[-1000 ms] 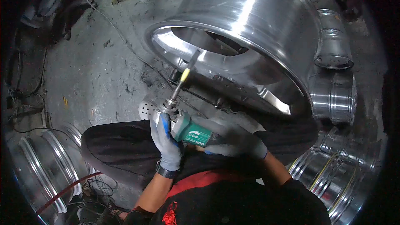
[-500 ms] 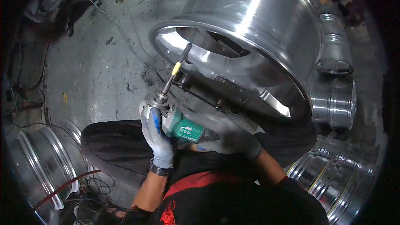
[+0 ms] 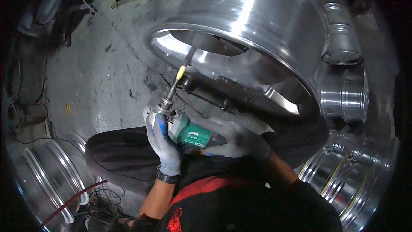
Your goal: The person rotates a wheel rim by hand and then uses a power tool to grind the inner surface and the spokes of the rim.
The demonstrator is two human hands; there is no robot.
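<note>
A green angle grinder (image 3: 196,135) marked DCA lies across my lap in both gloved hands. My left hand (image 3: 164,142) is closed around its metal head, the thumb side showing blue on the glove. Around the rear of the body my right hand (image 3: 242,141) is wrapped, slightly blurred. From the head a long tapered shaft with a yellow band (image 3: 181,72) points up and away. Its dark tip reaches the face of a large shiny wheel rim (image 3: 274,21), beside one of the openings; whether it touches is hard to tell.
Under the big rim is a dark stand with a roller (image 3: 185,81). More metal rims stand at the right (image 3: 342,96) and lower left (image 3: 56,167). A thin cable (image 3: 116,30) crosses the grey floor, and a red hose (image 3: 75,198) runs at lower left.
The head view has shifted a little, so the big rim appears slightly farther left and up. Both hands keep their hold on the grinder, its tip still at the rim's face.
</note>
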